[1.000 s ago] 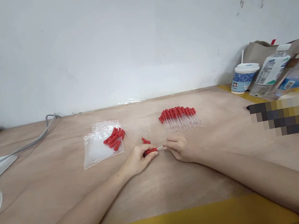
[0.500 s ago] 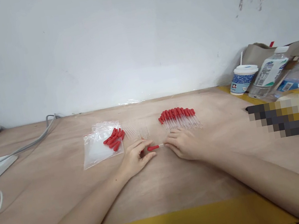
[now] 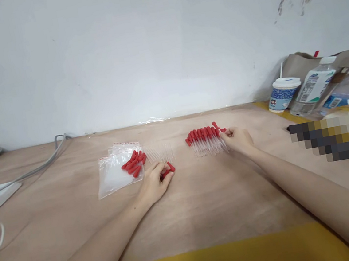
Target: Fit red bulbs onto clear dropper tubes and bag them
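My left hand (image 3: 156, 182) rests on the table with its fingers curled round red rubber bulbs (image 3: 171, 167), partly hidden by the fingers. Just behind it lie thin clear glass tubes (image 3: 161, 152) in a loose row. My right hand (image 3: 238, 139) is at the right end of a row of red-bulbed droppers (image 3: 202, 134), its thumb and fingers pinched on a dropper (image 3: 215, 125) whose glass stem is hard to make out. More red bulbs (image 3: 134, 161) lie in a heap on clear zip bags (image 3: 110, 177), left of the tubes.
A paper cup (image 3: 282, 95), a plastic bottle (image 3: 314, 88) and packages stand at the right. A grey cable (image 3: 47, 159) runs to a white power strip (image 3: 0, 197) at the left. The wall (image 3: 147, 54) borders the table (image 3: 203, 215) at the back.
My right hand has moved right and away from me to the dropper row, and the dropper between my hands is gone from there. My left fingers have closed round red bulbs.
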Tool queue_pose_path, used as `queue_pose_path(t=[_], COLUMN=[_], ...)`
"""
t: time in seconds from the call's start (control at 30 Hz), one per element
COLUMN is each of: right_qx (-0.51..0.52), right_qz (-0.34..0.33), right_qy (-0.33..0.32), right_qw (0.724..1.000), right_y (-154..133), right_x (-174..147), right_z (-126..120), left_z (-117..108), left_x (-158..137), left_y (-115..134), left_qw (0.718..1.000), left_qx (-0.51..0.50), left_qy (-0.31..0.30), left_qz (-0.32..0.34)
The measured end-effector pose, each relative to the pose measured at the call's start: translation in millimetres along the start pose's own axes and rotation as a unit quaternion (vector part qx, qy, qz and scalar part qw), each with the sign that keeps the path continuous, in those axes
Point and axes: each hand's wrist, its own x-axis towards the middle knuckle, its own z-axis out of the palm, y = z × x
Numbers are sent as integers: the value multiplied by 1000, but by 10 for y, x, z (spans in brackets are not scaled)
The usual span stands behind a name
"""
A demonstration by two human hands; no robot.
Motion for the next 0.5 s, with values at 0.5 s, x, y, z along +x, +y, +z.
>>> queue_pose_path(t=[0.5], right_qx=[-112], right_qz=[-78], right_qy=[-85], right_qw=[987], right_y=[-866], right_x=[-250], right_z=[481], left_z=[-5], left_x=[-6], left_y=[6], left_qw=[1000], left_qx=[0], left_qy=[6], left_qz=[15])
